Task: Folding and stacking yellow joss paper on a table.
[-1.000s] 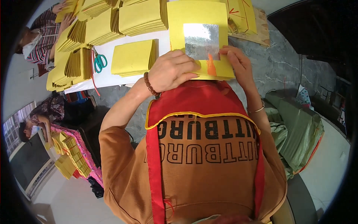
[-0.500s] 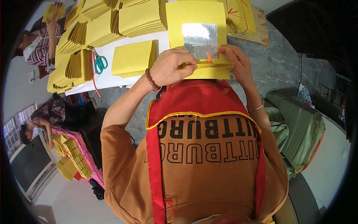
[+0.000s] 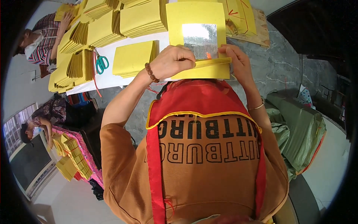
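Observation:
In front of me lies a sheet of yellow paper (image 3: 195, 13) with a shiny silver foil square (image 3: 200, 35) on it. Its near edge is turned up into a narrow fold that partly covers an orange mark at the foil's lower edge. My left hand (image 3: 172, 61), a brown bead bracelet at its wrist, is closed with thumb and fingers pinching the fold on the left. At the right end, my right hand (image 3: 239, 62) grips the paper's edge between thumb and bent fingers. A small stack of folded yellow paper (image 3: 132, 59) rests left of my left hand.
Green-handled scissors (image 3: 101, 64) and red string (image 3: 94, 80) lie on the white table covering (image 3: 160, 39). Several yellow paper bundles (image 3: 141, 18) stand behind. One person (image 3: 46, 31) handles paper at the far left; another (image 3: 46, 119) works at a pink-covered table. Green wrapped bundles (image 3: 298, 127) stand at right.
The near fold has opened out slightly, and less of the orange mark shows. My left hand has shifted a little up and left. The person at far left has lowered the paper they hold.

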Tool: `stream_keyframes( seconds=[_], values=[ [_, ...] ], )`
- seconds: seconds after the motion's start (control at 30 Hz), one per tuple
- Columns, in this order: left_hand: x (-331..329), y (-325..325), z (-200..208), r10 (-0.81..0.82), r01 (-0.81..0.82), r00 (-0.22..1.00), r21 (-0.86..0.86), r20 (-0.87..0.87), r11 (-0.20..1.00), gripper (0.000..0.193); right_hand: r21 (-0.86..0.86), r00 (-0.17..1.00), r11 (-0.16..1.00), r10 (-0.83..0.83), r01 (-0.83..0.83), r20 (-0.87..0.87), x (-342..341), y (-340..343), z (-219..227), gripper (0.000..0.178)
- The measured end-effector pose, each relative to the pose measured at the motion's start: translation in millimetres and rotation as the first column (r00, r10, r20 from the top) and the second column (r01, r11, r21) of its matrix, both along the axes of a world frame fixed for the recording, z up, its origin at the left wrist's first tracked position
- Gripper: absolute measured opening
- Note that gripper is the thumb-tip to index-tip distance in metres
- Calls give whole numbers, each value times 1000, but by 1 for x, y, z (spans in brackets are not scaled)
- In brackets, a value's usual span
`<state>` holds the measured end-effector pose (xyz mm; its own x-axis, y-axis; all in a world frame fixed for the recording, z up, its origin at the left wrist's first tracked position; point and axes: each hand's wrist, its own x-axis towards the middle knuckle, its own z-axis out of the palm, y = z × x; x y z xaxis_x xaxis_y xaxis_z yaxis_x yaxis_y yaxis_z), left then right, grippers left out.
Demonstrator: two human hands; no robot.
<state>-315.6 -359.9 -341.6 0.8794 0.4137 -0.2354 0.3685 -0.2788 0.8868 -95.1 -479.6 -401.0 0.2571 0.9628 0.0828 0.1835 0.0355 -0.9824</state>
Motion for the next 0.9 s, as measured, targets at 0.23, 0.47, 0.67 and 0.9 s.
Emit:
stream_keyframes(
  seconds=[0.23,0.47,0.67,0.9],
  values=[
    [-1,0,-11,74,-67,994,-76,82,995,17,53,990,989,138,-139,19,8,-4,-1,46],
    [1,3,-7,46,-41,998,-93,49,995,17,44,984,983,179,-179,-2,14,-4,-11,66],
    [1,3,-8,35,-26,998,-131,61,991,16,24,984,984,177,-177,-22,16,-3,-14,72],
    [0,3,-12,63,-53,997,-182,52,982,13,-12,982,983,181,-182,-48,16,-2,-7,73]
  ],
)
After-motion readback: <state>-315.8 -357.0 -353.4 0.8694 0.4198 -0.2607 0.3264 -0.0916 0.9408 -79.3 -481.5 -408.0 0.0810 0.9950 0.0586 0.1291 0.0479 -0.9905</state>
